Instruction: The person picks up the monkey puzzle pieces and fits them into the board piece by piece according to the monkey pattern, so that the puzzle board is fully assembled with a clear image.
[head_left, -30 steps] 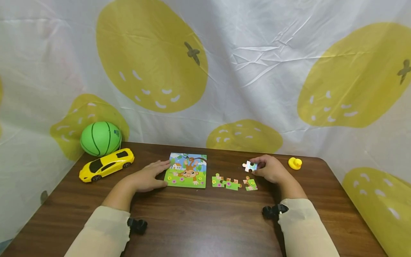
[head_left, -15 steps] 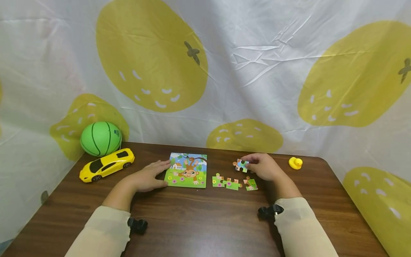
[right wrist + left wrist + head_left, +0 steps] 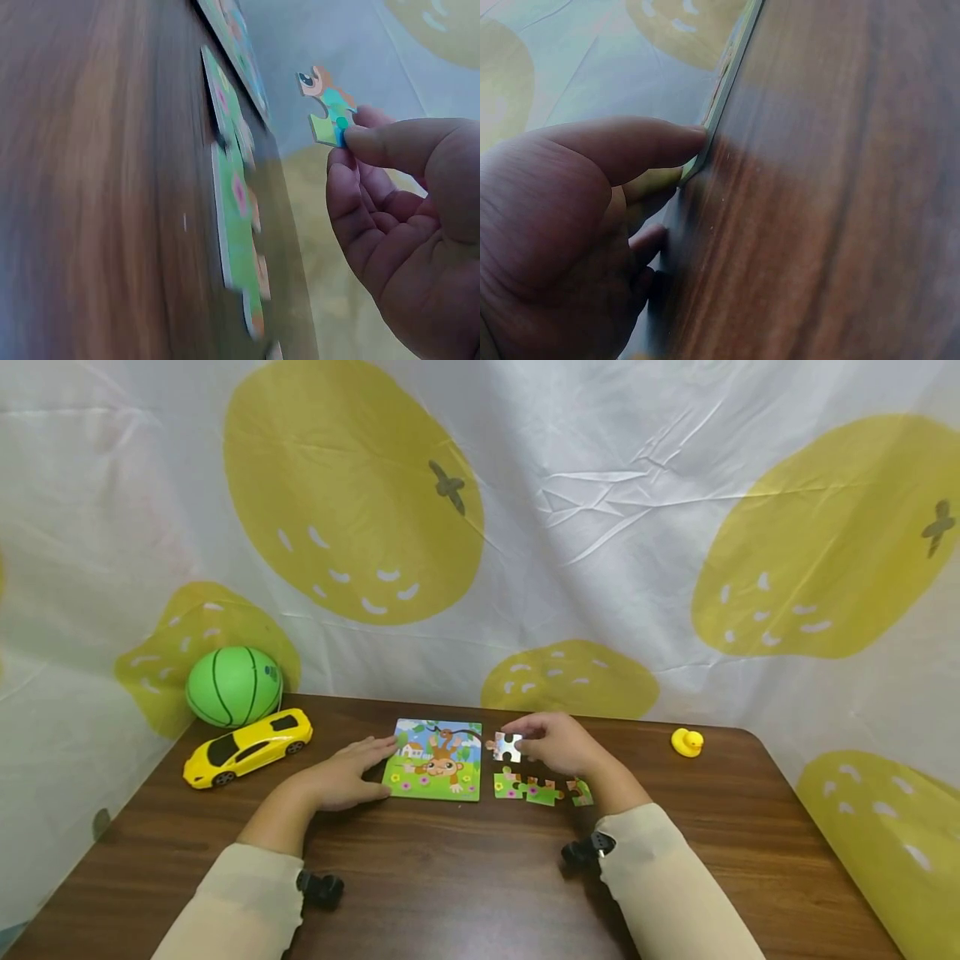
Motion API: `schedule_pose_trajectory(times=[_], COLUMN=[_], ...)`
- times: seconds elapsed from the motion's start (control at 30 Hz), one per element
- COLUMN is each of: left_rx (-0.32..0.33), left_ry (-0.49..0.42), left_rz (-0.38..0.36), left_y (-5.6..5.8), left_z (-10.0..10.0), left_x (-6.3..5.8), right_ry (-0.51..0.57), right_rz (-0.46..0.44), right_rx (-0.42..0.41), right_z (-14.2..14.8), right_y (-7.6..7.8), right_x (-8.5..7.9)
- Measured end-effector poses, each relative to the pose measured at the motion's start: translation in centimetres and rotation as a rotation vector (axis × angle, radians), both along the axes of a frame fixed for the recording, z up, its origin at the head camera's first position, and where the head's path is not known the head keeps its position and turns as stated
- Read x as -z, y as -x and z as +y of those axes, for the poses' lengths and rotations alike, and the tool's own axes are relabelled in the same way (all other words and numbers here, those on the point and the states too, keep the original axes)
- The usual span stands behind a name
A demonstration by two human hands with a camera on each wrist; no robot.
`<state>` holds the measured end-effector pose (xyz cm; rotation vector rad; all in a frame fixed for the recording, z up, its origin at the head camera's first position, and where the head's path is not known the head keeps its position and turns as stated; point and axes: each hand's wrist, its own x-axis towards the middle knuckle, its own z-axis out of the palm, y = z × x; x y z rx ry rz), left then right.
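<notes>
My right hand [image 3: 562, 747] pinches a jigsaw piece [image 3: 501, 747] between thumb and fingers, just right of the square monkey picture board [image 3: 431, 783]. In the right wrist view the piece [image 3: 334, 99] shows an eye, orange, teal and green, and is held above the table. My left hand [image 3: 347, 778] rests at the board's left side with fingers extended, its thumb [image 3: 656, 142] touching the near corner. Two joined green jigsaw pieces [image 3: 540, 794] lie right of the board. Beside them a separate jigsaw piece [image 3: 578, 792] is partly hidden by my right hand.
A yellow toy car [image 3: 247, 747] and a green ball [image 3: 234, 687] stand at the table's far left. At the right back sits a yellow rubber duck [image 3: 686, 742]. The brown wooden table [image 3: 450, 885] meets a fruit-print cloth [image 3: 585, 568] behind.
My right hand has carried the jigsaw piece leftward, from near the separate piece to beside the board, turning it on the way. The left hand has stayed in place.
</notes>
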<state>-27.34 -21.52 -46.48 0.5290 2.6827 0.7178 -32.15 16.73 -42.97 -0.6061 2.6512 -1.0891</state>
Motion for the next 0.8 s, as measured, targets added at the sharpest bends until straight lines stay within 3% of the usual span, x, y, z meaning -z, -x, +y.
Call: schedule_pose_trajectory(times=[0.13, 0.43, 0.8], left_rx=[-0.003, 0.000, -0.001], left_ry=[-0.003, -0.008, -0.002], left_rz=[-0.001, -0.005, -0.009], left_y=[0.0, -0.2, -0.1], left_z=[0.0, 0.1, 0.0], left_x=[-0.1, -0.3, -0.3], right_ry=[0.008, 0.014, -0.017], right_rz=[-0.006, -0.119, -0.123], right_rx=[-0.030, -0.021, -0.050], right_z=[-1.7, -4.9, -6.7], right_y=[0.2, 0.4, 1.1], right_x=[0.0, 0.3, 1.1])
